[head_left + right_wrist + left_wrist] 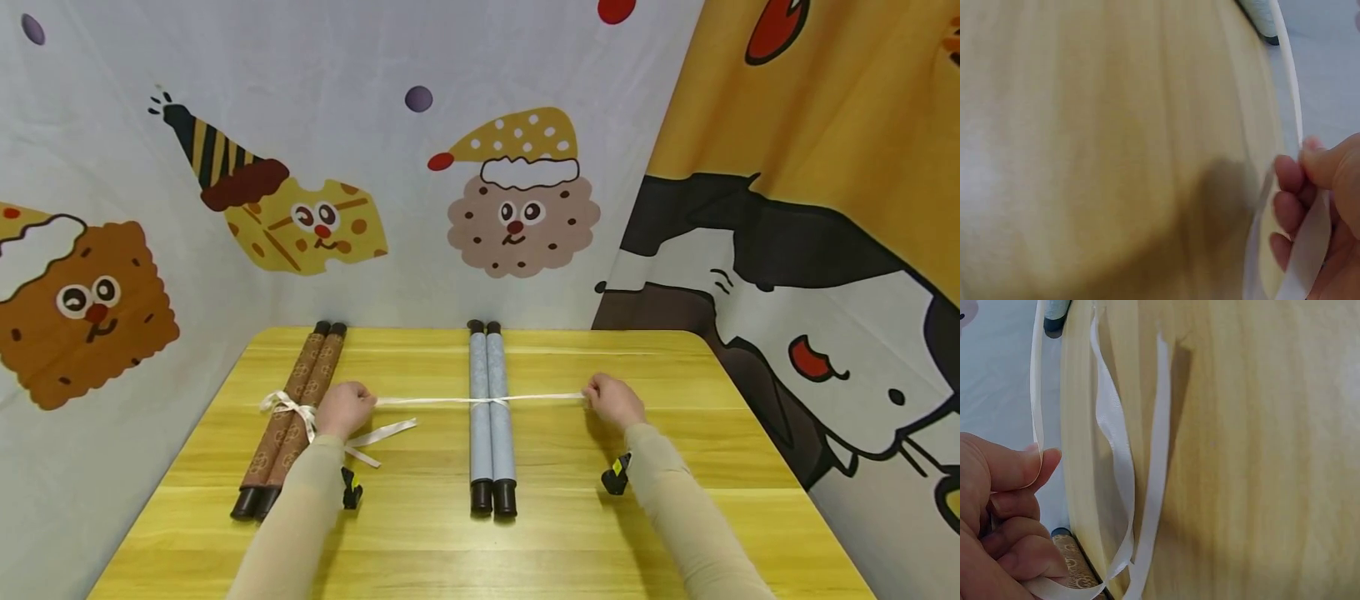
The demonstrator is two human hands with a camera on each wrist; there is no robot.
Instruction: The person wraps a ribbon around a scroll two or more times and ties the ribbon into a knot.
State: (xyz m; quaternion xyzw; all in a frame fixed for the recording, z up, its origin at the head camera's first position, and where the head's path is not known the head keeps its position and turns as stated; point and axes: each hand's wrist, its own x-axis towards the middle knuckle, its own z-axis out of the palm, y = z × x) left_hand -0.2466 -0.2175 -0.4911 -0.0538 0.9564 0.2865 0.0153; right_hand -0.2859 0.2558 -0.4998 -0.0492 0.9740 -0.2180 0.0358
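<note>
Two pale blue scrolls with dark end knobs lie side by side at the middle of the table, crossed by a thin white ribbon. That ribbon runs nearly straight out to both sides. My left hand pinches its left end between thumb and forefinger, the other fingers curled, close beside the brown scrolls. On the right, my right hand pinches the other end; a slack tail of ribbon hangs by its fingers in the right wrist view.
A white ribbon bow ties the two brown patterned scrolls together at the left. Loose ribbon tails lie on the wooden table beside my left hand. Behind the table hangs a printed cartoon cloth.
</note>
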